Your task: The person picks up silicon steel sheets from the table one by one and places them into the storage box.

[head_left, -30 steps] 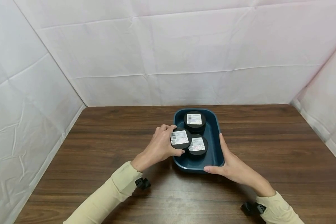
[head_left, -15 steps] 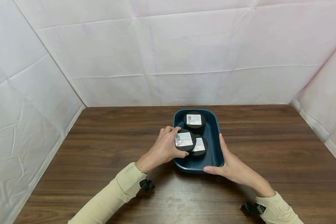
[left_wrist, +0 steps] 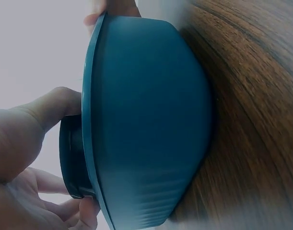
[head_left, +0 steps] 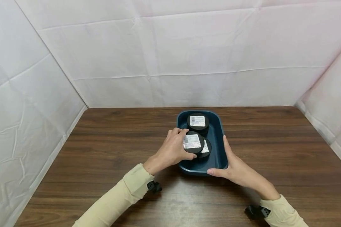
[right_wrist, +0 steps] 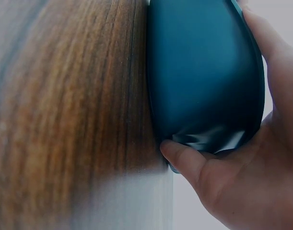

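Observation:
My left hand [head_left: 174, 148] grips a round black tub [head_left: 194, 142] with a white label, fingers on its far side and thumb on its near side. This tub is above the left part of a deep blue tray [head_left: 217, 159] and partly covers a second black tub [head_left: 206, 148] inside. In the left wrist view the held tub [left_wrist: 75, 155] reaches just past the tray's rim. At the tray's near right corner my right hand [head_left: 238, 170] holds on, thumb at the near edge and fingers along the right side. The right wrist view shows a finger curled against the tray's lower edge [right_wrist: 204, 72].
Another labelled black tub [head_left: 197, 121] sits at the tray's far end, seemingly on top of something dark. The tray stands on a brown wooden table [head_left: 125, 138]. White cloth walls [head_left: 159, 56] enclose the back and both sides.
My left hand has moved to the right with its tub, which now covers more of the tub in the tray. The right hand and the tray stay put.

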{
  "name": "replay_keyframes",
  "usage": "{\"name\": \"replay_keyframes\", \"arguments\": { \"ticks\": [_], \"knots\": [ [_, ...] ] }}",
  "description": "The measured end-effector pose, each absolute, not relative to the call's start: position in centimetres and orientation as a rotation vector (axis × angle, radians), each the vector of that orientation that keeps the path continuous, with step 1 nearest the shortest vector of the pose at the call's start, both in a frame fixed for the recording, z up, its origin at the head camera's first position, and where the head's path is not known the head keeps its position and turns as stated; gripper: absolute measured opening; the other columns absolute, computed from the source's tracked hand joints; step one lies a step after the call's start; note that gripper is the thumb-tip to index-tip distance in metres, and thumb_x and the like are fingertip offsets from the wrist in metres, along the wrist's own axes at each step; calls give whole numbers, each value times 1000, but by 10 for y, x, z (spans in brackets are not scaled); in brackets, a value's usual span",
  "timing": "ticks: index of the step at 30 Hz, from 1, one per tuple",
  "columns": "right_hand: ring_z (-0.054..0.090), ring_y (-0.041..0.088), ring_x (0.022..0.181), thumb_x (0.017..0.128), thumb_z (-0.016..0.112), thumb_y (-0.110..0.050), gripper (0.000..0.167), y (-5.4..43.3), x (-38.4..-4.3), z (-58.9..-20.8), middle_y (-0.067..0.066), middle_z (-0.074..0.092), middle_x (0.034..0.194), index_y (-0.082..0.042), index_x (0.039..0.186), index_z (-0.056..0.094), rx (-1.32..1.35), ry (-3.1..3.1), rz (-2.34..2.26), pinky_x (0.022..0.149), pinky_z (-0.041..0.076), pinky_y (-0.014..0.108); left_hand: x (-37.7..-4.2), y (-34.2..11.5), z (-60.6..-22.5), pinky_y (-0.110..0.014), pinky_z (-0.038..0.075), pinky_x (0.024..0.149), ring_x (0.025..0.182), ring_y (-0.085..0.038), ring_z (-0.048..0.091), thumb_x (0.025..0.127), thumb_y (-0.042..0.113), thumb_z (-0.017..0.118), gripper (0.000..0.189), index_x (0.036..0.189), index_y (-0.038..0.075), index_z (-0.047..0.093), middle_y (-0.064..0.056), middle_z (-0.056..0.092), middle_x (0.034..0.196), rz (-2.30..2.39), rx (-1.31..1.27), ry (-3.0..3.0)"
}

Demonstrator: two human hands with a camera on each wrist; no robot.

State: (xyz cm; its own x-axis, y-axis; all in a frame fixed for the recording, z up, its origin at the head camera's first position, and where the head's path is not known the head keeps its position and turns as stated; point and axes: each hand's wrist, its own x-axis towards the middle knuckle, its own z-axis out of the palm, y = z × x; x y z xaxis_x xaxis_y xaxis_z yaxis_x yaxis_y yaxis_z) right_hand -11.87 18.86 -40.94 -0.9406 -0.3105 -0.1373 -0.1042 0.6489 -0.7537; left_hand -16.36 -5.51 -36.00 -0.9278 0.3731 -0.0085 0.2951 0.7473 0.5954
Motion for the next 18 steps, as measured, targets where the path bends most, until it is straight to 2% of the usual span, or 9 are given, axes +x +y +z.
{"name": "replay_keyframes", "arguments": {
  "ticks": [11, 18],
  "knots": [
    [28, 50, 145, 87, 76, -48, 128, 188, -119, -408, 28, -4, 166, -20, 156, -28, -342, 2602, -1171, 109, 35, 66, -163, -48, -362, -42, 48, 104, 126, -28, 44, 78, 32, 87, 90, 150, 3, 43, -17, 48, 145, 885, 548, 2806],
    [24, 50, 147, 87, 76, -47, 127, 187, -119, -409, 26, -6, 167, -24, 156, -29, -331, 2595, -1182, 111, 32, 67, -163, -43, -361, -43, 46, 106, 123, -28, 47, 78, 34, 87, 90, 150, 4, 44, -16, 50, 143, 855, 575, 2811]
  ]
}}
